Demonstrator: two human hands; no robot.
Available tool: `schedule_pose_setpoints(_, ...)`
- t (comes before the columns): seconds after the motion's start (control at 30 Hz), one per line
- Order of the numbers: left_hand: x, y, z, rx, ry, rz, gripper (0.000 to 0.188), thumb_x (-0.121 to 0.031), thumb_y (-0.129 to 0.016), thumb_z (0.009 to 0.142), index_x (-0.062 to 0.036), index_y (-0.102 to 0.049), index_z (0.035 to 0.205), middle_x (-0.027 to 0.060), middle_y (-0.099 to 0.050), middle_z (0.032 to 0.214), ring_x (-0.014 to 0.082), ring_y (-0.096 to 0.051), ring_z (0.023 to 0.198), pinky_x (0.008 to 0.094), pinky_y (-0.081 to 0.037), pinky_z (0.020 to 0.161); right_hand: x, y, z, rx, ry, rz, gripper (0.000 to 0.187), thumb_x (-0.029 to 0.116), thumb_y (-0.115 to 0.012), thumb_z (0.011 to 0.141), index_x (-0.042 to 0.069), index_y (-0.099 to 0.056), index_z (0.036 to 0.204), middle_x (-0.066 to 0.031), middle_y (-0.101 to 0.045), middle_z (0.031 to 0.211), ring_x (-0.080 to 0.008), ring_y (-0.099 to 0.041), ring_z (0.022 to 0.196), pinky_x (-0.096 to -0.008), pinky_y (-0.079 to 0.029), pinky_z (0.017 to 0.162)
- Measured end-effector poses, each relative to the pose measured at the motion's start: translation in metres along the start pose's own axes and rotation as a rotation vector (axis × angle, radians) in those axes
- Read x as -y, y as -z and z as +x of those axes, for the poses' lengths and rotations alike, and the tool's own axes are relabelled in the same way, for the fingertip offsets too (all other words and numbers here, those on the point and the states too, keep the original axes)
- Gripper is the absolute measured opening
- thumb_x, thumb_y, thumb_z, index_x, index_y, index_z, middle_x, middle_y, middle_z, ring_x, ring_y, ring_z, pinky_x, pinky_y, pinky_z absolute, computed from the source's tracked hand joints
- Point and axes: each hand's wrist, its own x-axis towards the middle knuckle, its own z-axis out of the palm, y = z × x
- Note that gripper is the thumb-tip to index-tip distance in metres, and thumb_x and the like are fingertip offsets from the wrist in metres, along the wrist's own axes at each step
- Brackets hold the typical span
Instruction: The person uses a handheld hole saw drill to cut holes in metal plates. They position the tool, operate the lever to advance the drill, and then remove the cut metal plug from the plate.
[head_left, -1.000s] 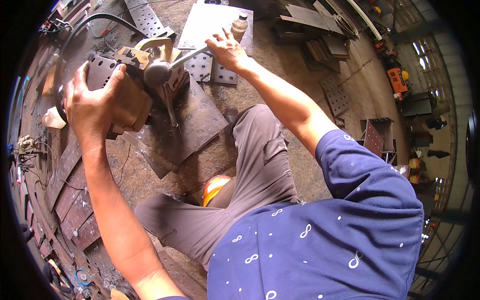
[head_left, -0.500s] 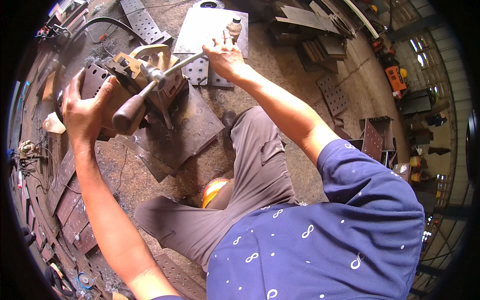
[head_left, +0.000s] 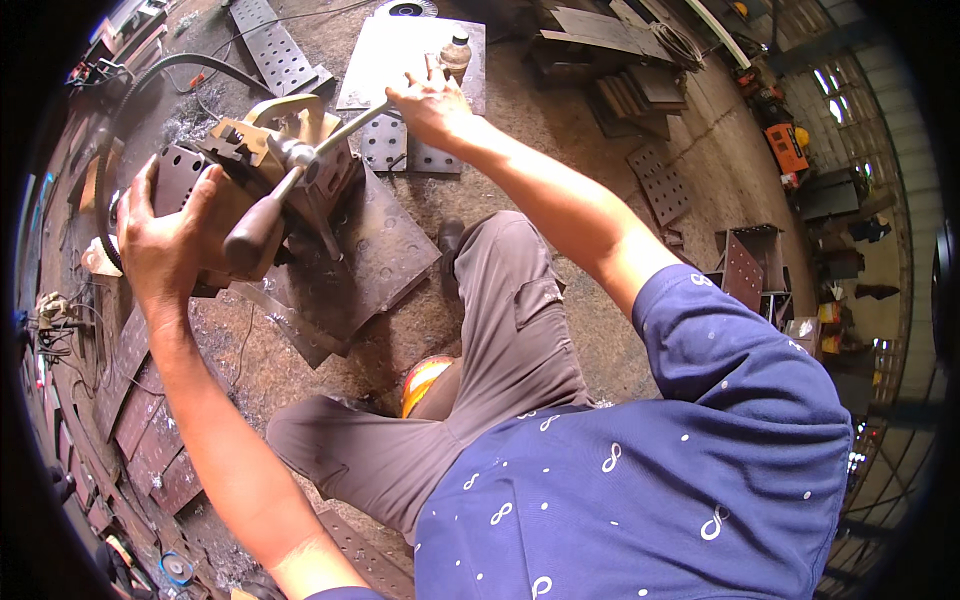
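A magnetic drill press [head_left: 325, 185] stands on dark steel plate [head_left: 385, 245] at the upper left, with a hub and feed handles on its side. My right hand [head_left: 435, 108] closes over the far end of one metal feed handle [head_left: 350, 130]; its fingertips are partly hidden. Another feed handle, with a dark grip [head_left: 255, 232], points back toward me, with no hand on it. My left hand [head_left: 160, 240] is wrapped round the drill's motor housing [head_left: 222, 235], thumb and fingers spread on either side of it. The drill bit is hidden from here.
Just beyond my right hand, a capped bottle [head_left: 455, 55] stands on a brightly lit plate [head_left: 400, 60]. A black ribbed hose [head_left: 150, 75] arches over the left side. Perforated steel plates [head_left: 270, 45] and metal shavings lie about the floor. An orange machine [head_left: 787, 148] sits at the right.
The whole view has shifted slightly. Both hands keep their places on the drill, and the feed handle shows little or no turn.
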Motion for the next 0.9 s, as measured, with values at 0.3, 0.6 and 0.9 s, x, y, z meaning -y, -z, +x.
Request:
schedule_pose_setpoints(0.3,-0.034,0.006,-0.011,-0.016,0.125,0.066,0.083,-0.062,-0.082,0.077,-0.0044,-0.064,0.135,0.0246,-0.065,0.129,0.04,-0.063,0.121,0.0474,-0.048,0.105,-0.015,-0.005,0.032,0.026,0.067,-0.025,0.044,0.015,-0.047,0.098,0.018,-0.059,0.141,-0.0263,-0.046,0.155,-0.0598,-0.027,0.148,-0.0648,-0.036,0.116)
schedule_pose_setpoints(0.6,-0.003,0.003,-0.004,0.006,0.044,-0.004,0.082,-0.062,-0.082,0.077,-0.005,-0.065,0.133,0.0233,-0.065,0.128,0.0383,-0.064,0.12,0.0466,-0.049,0.103,0.009,0.009,-0.006,0.052,-0.059,0.071,0.047,0.01,-0.049,0.096,0.019,-0.061,0.141,-0.0261,-0.042,0.156,-0.056,-0.029,0.148,-0.0709,-0.036,0.11)
schedule_pose_setpoints(0.9,-0.025,0.003,-0.009,-0.017,0.125,0.064,0.086,-0.067,-0.08,0.076,-0.0077,-0.064,0.136,0.0235,-0.064,0.13,0.0409,-0.063,0.121,0.0493,-0.048,0.104,-0.009,0.001,0.022,-0.025,0.034,-0.065,0.042,0.014,-0.05,0.098,0.018,-0.06,0.139,-0.0239,-0.048,0.153,-0.0553,-0.027,0.15,-0.0647,-0.036,0.115)
